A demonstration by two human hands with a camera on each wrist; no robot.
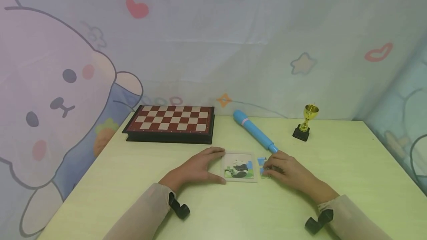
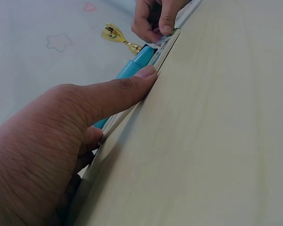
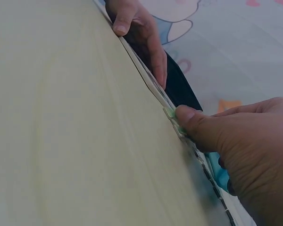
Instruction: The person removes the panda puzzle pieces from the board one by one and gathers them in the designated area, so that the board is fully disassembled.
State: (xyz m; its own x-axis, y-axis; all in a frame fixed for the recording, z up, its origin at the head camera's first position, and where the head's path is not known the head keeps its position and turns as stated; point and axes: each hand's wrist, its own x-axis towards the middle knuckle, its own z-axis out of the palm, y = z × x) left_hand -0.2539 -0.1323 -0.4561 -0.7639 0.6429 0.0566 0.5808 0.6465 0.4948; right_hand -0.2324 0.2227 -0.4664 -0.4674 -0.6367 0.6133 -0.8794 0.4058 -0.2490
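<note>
A small square jigsaw puzzle (image 1: 238,171) with a panda picture lies in a pale frame (image 1: 240,181) on the table. My left hand (image 1: 200,165) rests at the frame's left side, thumb by the near corner and fingers by the far one, all fairly straight. Loose blue and green puzzle pieces (image 1: 261,161) lie just right of the frame. Over them, my right hand (image 1: 288,169) has its thumb and fingertips together at a greenish puzzle piece (image 3: 181,130), partly hidden under the thumb. In the left wrist view, the right hand (image 2: 158,19) also appears beyond the frame.
A blue stick-shaped toy (image 1: 255,132) lies behind the right hand, its near end close to the fingers. At the back left sits a red-and-white chessboard box (image 1: 171,121). A gold trophy cup (image 1: 305,121) on a black base stands at the back right. A printed cloth (image 1: 213,47) hangs behind the table.
</note>
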